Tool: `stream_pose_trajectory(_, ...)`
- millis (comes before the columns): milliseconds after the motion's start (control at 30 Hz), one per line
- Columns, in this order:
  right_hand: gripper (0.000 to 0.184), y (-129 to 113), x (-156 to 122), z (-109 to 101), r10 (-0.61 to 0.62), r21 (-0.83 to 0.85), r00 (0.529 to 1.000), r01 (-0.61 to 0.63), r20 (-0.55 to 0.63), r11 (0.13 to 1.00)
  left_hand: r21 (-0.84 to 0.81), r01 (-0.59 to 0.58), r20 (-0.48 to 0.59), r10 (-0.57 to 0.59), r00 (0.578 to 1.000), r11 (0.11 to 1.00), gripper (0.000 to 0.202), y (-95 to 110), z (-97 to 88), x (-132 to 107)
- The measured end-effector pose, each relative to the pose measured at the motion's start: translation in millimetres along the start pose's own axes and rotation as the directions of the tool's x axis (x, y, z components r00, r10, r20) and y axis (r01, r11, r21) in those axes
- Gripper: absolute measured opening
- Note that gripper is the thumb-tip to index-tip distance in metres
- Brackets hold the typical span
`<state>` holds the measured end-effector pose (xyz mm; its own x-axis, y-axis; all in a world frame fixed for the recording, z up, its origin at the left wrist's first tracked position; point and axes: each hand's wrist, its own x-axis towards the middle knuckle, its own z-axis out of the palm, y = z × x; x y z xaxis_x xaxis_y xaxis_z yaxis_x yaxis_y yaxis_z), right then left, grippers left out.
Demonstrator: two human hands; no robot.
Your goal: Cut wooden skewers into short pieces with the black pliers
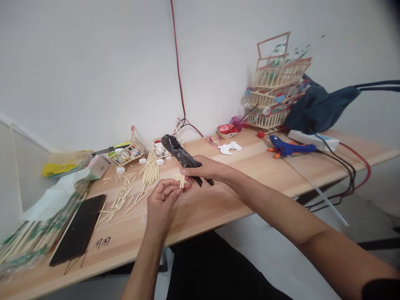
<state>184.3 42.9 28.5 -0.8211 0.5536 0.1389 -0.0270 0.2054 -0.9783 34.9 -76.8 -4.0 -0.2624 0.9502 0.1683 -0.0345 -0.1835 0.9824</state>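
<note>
Over the table's front half my left hand (164,195) pinches a small bunch of short wooden sticks (182,180). Close beside it, my right hand (204,167) is closed around a black plier-like hand tool (181,156), its round head pointing up and left. The right fingertips come near the sticks; whether they touch them I cannot tell. Longer sticks (151,168) lie in a pile behind my left hand. Cut pieces of stick (118,204) are scattered to its left.
A phone (79,229) and wrapped stick bundles (34,241) lie on the left. Small stick carts (128,152) stand by the wall. Right of centre are a red-stained bowl (227,131), a blue glue gun (290,146), stacked stick carts (268,100) and cables (346,166).
</note>
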Motion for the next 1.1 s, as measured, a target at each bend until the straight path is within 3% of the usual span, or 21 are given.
stream_pose_trajectory(367,0.026,1.7,1.9,3.6,0.016,-0.034,1.000,-0.016,-0.013,0.999,0.001,0.007,0.016,-0.007,1.000,1.000,0.020,-0.9,0.9,-0.5)
stream_pose_trajectory(633,0.024,0.4,2.6,3.1,-0.026,-0.068,0.999,0.024,-0.027,0.997,0.014,-0.050,0.008,0.050,0.999,0.999,0.023,-2.2,-1.6,-1.6)
stream_pose_trajectory(800,0.017,-2.1,2.1,5.5,-0.065,-0.291,0.992,0.030,-0.109,0.956,-0.034,0.047,-0.064,-0.050,0.997,0.998,0.026,-4.2,4.7,1.9)
stream_pose_trajectory(933,0.012,-1.0,3.5,11.2,-0.141,-0.456,0.977,0.053,-0.162,0.889,0.019,0.109,-0.136,-0.105,0.985,0.994,0.029,-4.9,9.8,5.1)
stream_pose_trajectory(1100,0.011,3.2,6.2,11.8,-0.097,-0.426,0.983,0.022,-0.155,0.904,-0.005,0.176,-0.105,-0.175,0.979,0.984,0.026,-3.5,7.2,7.6)
